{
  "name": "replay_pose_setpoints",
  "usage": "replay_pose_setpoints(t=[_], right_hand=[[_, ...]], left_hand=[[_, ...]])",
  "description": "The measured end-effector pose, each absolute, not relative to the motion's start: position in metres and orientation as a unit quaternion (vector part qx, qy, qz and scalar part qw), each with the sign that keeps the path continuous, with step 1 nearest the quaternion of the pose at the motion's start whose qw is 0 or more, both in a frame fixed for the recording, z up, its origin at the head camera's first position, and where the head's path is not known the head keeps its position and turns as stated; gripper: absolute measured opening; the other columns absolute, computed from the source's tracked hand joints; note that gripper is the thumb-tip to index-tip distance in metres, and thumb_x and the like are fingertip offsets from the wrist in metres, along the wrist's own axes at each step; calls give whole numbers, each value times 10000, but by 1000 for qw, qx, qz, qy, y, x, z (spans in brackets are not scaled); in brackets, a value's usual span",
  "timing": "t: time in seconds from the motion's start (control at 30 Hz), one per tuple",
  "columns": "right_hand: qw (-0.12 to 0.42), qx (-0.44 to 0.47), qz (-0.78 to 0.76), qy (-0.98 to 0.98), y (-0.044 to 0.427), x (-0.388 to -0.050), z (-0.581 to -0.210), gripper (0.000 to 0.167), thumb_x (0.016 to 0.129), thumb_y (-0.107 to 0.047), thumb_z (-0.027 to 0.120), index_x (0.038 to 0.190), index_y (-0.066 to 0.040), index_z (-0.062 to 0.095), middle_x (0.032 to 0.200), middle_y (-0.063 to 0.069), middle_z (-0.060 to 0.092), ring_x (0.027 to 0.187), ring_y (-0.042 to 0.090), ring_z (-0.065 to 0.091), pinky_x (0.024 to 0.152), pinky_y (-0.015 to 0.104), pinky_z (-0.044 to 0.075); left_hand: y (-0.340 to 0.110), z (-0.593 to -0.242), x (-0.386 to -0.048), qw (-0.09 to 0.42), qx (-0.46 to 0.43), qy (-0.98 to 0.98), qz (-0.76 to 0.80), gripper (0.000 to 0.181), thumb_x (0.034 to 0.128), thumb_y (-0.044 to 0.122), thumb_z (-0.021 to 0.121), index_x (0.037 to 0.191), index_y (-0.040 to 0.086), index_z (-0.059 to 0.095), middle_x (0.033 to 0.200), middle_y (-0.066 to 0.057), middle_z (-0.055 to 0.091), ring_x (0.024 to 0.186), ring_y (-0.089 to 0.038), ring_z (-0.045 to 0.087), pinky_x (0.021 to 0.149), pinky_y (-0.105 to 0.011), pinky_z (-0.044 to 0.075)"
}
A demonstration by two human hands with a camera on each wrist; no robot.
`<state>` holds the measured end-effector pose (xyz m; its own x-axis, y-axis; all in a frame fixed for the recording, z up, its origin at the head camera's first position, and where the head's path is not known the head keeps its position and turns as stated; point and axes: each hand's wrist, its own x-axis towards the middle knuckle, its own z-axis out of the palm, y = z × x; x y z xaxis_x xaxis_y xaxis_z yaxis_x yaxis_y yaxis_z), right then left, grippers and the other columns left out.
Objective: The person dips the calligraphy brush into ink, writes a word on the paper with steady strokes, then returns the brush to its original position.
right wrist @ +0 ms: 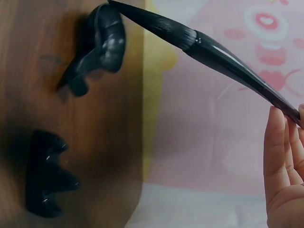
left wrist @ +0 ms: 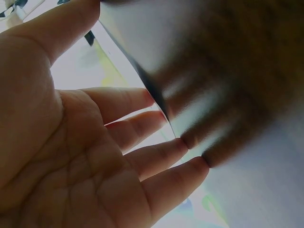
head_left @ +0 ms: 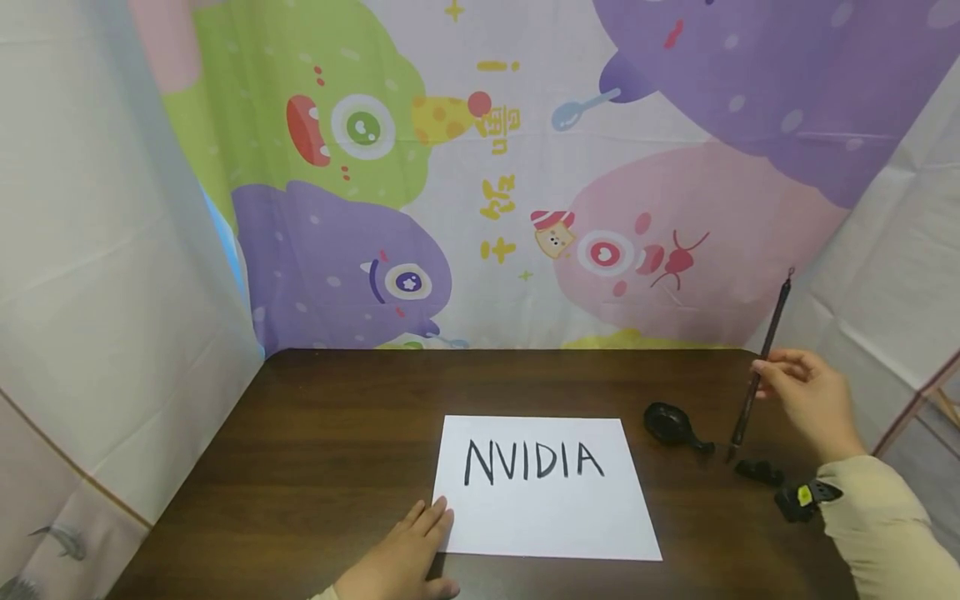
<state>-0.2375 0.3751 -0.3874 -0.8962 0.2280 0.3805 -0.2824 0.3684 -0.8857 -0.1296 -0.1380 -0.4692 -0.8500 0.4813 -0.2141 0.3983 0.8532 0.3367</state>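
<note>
A dark-handled brush [head_left: 765, 350] is pinched near its middle by my right hand [head_left: 813, 400], bristles down, above the table's right side. Its dark bristles [right wrist: 156, 24] show in the right wrist view, with my fingertips on the handle. White paper [head_left: 547, 525] bearing black letters "NVIDIA" lies at the front centre. At its left edge my left hand [head_left: 408, 546] rests with fingers extended; the left wrist view shows the straight, spread fingers of that hand [left wrist: 95, 152] on a surface. Beneath the brush are a glossy black dish [head_left: 670, 423] and a black brush rest [head_left: 759, 472].
The dark wooden table [head_left: 337, 433] ends at a cartoon-print curtain [head_left: 510, 300] at the back. White cloth [head_left: 97, 250] hangs at the left. A black device with a yellow-green mark [head_left: 805, 500] is at the right wrist.
</note>
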Motion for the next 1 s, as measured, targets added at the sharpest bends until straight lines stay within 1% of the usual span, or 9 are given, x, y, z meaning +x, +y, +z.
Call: replay_pose_setpoints(t=[0.13,0.27,0.33,0.47,0.63,0.77,0.87,0.9,1.0], right_hand=[[219,-1,518,-826,384,-241,-395,93,943,-115,639,1019,-102,589,740,-297,658,569,-23,661,552,141,543],[203,-17,482,-852,394,-246,-410,330,959,-176,624,1132,102,580,729,-355,611,563,-20,656,543,150,540],[191,-22,467,-863,398,-248,-418,439,969,-204,609,1193,169,547,722,-365,588,562,-12,656,544,165,545],[174,-32,442,-880,406,-250,-433,477,979,-230,591,1217,181,551,713,-357,563,562,18,660,548,198,559],[164,-40,415,-894,410,-251,-447,441,977,-216,594,1174,178,588,730,-203,663,554,22,652,545,227,568],[146,-44,405,-902,411,-249,-454,463,984,-222,582,1177,199,575,794,21,734,565,24,640,545,223,561],[132,-53,402,-905,412,-248,-461,479,990,-232,573,1193,203,563,844,119,740,584,25,632,553,217,556],[129,-56,400,-906,413,-248,-464,482,991,-234,572,1196,202,562,856,142,740,586,23,629,554,214,554],[120,-67,397,-907,414,-248,-470,483,991,-244,571,1200,191,568,852,109,742,594,4,617,557,201,548]], left_hand=[[-138,-469,-130,150,230,951,141,864,790,467,762,1442,-2,445,1554,-193,368,1396,-478,355,1085,-621,358],[-138,-468,-130,156,226,951,143,859,792,466,761,1444,4,445,1557,-189,366,1401,-477,348,1086,-624,354],[-138,-469,-130,157,224,951,142,858,793,471,759,1444,7,446,1557,-188,366,1402,-476,346,1087,-624,353],[-138,-469,-130,158,224,951,141,861,793,478,758,1445,10,447,1558,-187,365,1403,-475,347,1085,-622,356],[-138,-469,-130,154,228,951,141,861,794,472,759,1445,6,445,1558,-190,364,1403,-476,345,1086,-621,355],[-138,-469,-129,154,227,951,142,860,794,474,756,1445,5,446,1558,-189,364,1404,-477,345,1089,-618,354],[-138,-469,-129,153,228,951,142,859,794,468,759,1444,3,445,1558,-190,364,1404,-479,344,1086,-620,356],[-138,-469,-129,152,229,951,142,860,793,469,759,1445,4,444,1558,-189,364,1404,-478,343,1086,-620,356],[-138,-469,-129,152,229,951,142,861,792,465,763,1446,5,443,1558,-187,364,1405,-476,341,1085,-621,356]])
